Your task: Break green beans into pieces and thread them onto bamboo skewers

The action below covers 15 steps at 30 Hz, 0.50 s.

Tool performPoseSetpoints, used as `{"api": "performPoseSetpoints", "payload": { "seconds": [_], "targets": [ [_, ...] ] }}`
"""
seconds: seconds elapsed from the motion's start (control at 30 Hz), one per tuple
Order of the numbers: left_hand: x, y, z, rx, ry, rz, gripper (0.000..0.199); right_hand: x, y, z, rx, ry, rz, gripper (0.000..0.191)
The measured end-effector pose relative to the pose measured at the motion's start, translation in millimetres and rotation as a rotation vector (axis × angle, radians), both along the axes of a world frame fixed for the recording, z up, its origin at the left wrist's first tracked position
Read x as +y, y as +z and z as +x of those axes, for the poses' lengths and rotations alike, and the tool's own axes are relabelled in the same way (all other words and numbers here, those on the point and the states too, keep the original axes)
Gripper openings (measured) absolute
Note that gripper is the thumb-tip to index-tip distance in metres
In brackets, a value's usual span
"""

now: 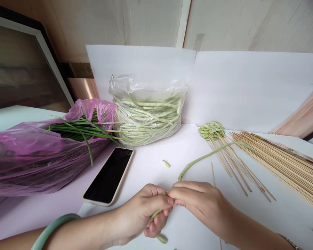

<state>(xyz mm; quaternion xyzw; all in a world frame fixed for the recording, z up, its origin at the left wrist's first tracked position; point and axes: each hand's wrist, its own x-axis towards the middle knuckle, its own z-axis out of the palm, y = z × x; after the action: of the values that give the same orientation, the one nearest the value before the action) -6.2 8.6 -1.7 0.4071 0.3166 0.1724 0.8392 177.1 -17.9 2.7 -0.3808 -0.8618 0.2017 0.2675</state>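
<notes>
My left hand and my right hand meet at the fingertips, both closed on a long pale green yardlong bean. The bean arcs away from them towards the bamboo skewers, and its short lower end pokes out under my left fingers. A small bean piece lies just below my left hand. Another cut piece rests farther ahead on the white paper-covered table. Beyond my right hand, a bundle of short bean pieces sits at the tips of several skewers.
A black smartphone in a beige case lies left of my hands. Behind it stand a clear bag of beans and a pink bag holding green onions. A green bangle circles my left wrist.
</notes>
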Motion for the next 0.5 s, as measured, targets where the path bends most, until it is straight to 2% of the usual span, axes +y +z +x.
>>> {"api": "performPoseSetpoints", "payload": {
  "seconds": [0.2,0.37,0.5],
  "targets": [
    [-0.6,1.9,-4.1,-0.088,-0.093,0.203,0.036,-8.2,1.5,4.7,-0.053,0.066,0.12,0.023],
    [-2.5,9.1,-9.6,-0.017,-0.189,0.409,0.034,-15.2,20.5,4.8,-0.118,0.133,0.241,0.038],
    [-4.2,9.2,-13.3,0.015,-0.217,0.525,0.03,-18.4,30.9,2.1,-0.158,0.111,0.333,0.038]
  ]
}}
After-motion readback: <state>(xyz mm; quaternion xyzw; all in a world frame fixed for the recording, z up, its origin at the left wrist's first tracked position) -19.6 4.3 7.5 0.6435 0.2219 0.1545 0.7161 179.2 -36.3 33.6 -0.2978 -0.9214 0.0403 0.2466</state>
